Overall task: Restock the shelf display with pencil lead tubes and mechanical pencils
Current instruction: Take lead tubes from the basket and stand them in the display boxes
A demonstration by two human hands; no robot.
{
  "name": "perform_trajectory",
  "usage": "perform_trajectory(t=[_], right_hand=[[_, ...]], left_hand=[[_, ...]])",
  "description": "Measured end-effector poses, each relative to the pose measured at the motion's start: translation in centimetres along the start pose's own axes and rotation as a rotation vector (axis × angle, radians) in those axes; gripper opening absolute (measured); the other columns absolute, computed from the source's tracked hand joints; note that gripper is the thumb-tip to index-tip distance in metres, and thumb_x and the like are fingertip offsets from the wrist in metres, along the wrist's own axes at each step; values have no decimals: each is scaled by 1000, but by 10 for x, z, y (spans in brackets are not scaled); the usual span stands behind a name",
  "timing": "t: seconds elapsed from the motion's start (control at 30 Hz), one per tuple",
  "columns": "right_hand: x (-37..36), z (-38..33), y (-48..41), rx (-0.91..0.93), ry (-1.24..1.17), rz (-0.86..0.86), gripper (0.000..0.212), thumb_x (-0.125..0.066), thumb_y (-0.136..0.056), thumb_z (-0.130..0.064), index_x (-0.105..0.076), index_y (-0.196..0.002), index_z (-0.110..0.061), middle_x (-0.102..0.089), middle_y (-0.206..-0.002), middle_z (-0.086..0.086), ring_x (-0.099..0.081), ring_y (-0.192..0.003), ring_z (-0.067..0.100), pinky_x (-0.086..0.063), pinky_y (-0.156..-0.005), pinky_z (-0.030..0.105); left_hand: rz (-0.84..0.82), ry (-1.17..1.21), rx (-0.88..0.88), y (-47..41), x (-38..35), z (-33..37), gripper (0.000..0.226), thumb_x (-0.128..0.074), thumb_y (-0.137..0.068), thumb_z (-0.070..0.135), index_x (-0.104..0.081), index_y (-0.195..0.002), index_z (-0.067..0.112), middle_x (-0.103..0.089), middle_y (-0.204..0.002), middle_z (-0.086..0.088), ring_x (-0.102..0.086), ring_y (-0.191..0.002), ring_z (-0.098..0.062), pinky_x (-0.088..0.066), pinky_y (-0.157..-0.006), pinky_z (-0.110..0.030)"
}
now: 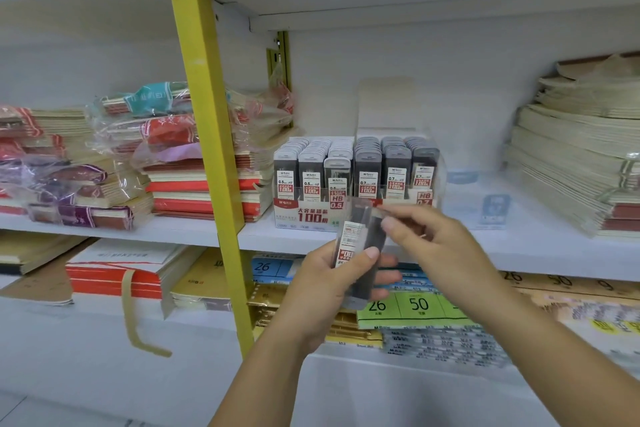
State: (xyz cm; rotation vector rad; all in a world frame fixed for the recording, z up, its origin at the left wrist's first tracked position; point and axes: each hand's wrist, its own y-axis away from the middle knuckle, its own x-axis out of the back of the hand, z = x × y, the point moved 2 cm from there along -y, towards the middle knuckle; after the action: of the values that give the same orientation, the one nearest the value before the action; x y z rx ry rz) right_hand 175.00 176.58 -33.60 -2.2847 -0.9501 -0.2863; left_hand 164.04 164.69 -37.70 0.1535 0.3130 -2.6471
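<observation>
Left hand (322,282): bare, at lower centre of the frame, slim fingers with smooth knuckles.
Left thumbnail (372,252): short, rounded, trimmed close to the fingertip.
Right hand (433,236): bare, just right of centre, its fingertips smeared by blur.
Right-hand nail (389,224): one showed, short and rounded.
Left forearm (273,367): bare from wrist to the bottom edge, left of centre.
Right forearm (540,340): bare from wrist to the lower right corner, the larger of the two in the frame.
</observation>
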Motion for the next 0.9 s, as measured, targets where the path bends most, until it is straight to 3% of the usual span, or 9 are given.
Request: perform_trajectory(t=[0.07, 0.13, 0.2, 0.27, 0.37, 0.47, 0.57, 0.67, 0.9], right_hand=[[-2, 5, 5, -72, -89, -13, 13, -65, -91, -30, -72, -97, -39, -71, -95, -18, -63, -89, 1, -49, -76, 18], [5, 8, 5, -78, -175, 21, 12, -66, -91, -25, -73, -92, -35, -72, -88, -18, -64, -80, -1, -49, -67, 12], [13, 9, 5, -95, -327, 26, 15, -63, -92, -16, -71, -99, -27, -72, -77, -12, -62, -63, 1, -45, -53, 12], [17, 12, 7, -111, -392, -13, 19, -59, -95, -10, -65, -109, -20, -70, -71, -4, -58, -56, 8, -44, -50, 16], [18, 15, 10, -119, -423, -50, 17, -61, -93, -17, -59, -110, -19, -72, -82, 3, -62, -65, 14, -49, -58, 23], [20, 16, 13, -119, -447, -46, 29, -68, -81, -36, -58, -98, -15, -73, -90, 6, -65, -70, 13, -51, -63, 20], [22, 22, 16, -133, -410, -67, 9, -65, -89, -9, -63, -95, -17, -74, -99, 1, -68, -85, 8, -54, -69, 20], [24, 26, 20, -172, -353, -108, 26, -63, -89, 2, -64, -104, -19, -74, -105, -6, -68, -98, 5, -57, -75, 23], [21, 27, 24, -242, -336, -144, 36, -67, -84, 7, -70, -98, -26, -74, -99, -4, -71, -87, 8, -53, -61, 16]], left_hand=[[-19, -6, 24, 3, -6, -3, 20, -69, -89, 36, -75, -108, 33, -77, -110, -8, -74, -102, -25, -61, -76, -29], [-34, 6, 58, 6, -8, -6, 20, -69, -87, 40, -76, -105, 36, -77, -111, -9, -73, -105, -25, -61, -79, -30], [-51, 20, 80, 9, -9, -9, 23, -67, -88, 42, -75, -108, 36, -75, -114, -9, -71, -110, -24, -61, -81, -32], [-44, 27, 96, 11, -8, -10, 30, -67, -87, 44, -73, -114, 32, -75, -115, -8, -71, -111, -23, -61, -79, -33], [-18, 30, 117, 10, -6, -14, 38, -70, -85, 39, -69, -119, 23, -74, -116, -7, -70, -111, -21, -61, -76, -32], [32, 67, 116, 10, -4, -16, 37, -81, -73, 29, -73, -109, 21, -75, -112, -7, -73, -105, -22, -60, -71, -29], [134, 43, 92, 9, -1, -16, 32, -85, -74, 16, -74, -101, 29, -77, -104, 0, -74, -98, -25, -59, -69, -26], [225, 65, 52, 7, 5, -12, 37, -79, -82, 6, -69, -109, 30, -78, -103, 0, -73, -92, -21, -57, -67, -24], [250, 83, 29, 7, 5, -10, 30, -77, -86, 12, -68, -109, 29, -78, -102, -2, -74, -83, -10, -54, -61, -20]])
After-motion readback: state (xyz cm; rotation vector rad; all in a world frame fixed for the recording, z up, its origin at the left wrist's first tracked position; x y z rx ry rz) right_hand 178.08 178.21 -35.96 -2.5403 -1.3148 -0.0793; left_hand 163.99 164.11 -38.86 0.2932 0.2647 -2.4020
